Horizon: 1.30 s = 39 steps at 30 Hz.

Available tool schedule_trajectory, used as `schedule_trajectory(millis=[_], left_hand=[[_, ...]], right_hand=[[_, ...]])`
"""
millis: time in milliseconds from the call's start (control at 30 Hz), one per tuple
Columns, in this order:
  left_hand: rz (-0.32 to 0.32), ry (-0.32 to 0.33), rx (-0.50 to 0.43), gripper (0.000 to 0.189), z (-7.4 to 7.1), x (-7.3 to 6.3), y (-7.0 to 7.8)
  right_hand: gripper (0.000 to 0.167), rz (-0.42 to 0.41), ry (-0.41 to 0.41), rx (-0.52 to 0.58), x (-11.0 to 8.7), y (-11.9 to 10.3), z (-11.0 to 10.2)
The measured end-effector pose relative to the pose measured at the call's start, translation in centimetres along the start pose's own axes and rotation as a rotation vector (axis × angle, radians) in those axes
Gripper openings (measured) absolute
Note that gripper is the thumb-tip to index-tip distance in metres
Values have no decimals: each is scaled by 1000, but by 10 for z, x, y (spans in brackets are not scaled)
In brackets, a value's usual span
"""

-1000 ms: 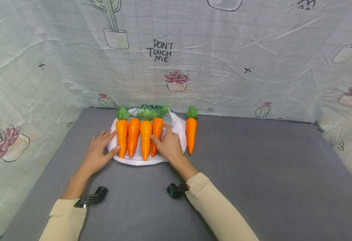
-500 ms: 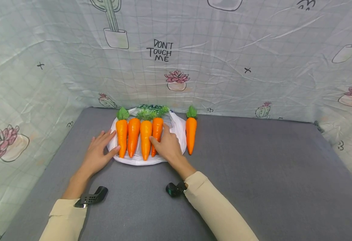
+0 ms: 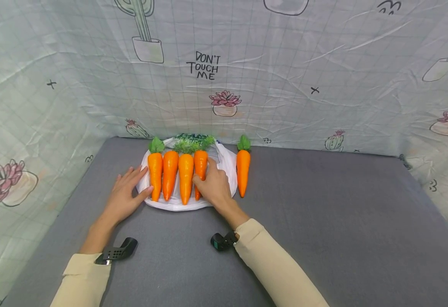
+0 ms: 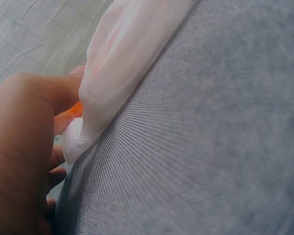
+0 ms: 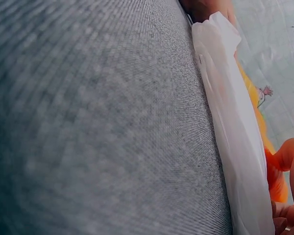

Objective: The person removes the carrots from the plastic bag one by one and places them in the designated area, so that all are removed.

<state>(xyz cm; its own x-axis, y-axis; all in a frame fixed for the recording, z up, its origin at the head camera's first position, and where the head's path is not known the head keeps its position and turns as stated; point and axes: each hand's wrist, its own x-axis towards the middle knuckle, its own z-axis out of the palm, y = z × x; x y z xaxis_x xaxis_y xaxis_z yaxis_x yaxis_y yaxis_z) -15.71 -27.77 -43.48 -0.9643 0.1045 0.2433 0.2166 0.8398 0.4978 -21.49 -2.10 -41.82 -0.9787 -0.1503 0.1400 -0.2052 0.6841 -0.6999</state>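
Several orange carrots with green tops lie side by side on a white plastic bag (image 3: pixel 227 164). My right hand (image 3: pixel 217 183) pinches the rightmost carrot on the bag (image 3: pixel 200 161), thumb on its left side and fingers on its right. In the right wrist view that carrot (image 5: pixel 273 171) shows between thumb and fingers, partly behind the bag's edge. My left hand (image 3: pixel 123 194) rests at the bag's left edge with fingers spread loosely, its thumb tip at the lower part of the leftmost carrot (image 3: pixel 154 166). The left wrist view shows the bag's side (image 4: pixel 122 58) by the thumb.
Another carrot (image 3: pixel 243 170) lies on the grey table (image 3: pixel 323 221), just right of the bag. A patterned cloth (image 3: pixel 270 85) hangs behind the table and along both sides. Two carrots (image 3: pixel 186 170) lie between the ones at my hands.
My right thumb moved slightly left, then back right against the carrot, whose lower end has shifted a little to the right. The left hand has stayed where it was.
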Motion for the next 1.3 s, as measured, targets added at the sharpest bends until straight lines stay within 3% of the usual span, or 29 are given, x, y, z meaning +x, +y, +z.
schedule_trajectory(millis=[267, 967, 1300], left_hand=[[-5, 0, -9, 68, 0, 1, 0], [-9, -15, 1, 68, -1, 0, 0], [0, -8, -4, 68, 0, 0, 0]], right_hand=[[67, -20, 26, 58, -1, -1, -5], [64, -115, 125, 77, -6, 4, -30], [63, -110, 171, 72, -6, 11, -43]])
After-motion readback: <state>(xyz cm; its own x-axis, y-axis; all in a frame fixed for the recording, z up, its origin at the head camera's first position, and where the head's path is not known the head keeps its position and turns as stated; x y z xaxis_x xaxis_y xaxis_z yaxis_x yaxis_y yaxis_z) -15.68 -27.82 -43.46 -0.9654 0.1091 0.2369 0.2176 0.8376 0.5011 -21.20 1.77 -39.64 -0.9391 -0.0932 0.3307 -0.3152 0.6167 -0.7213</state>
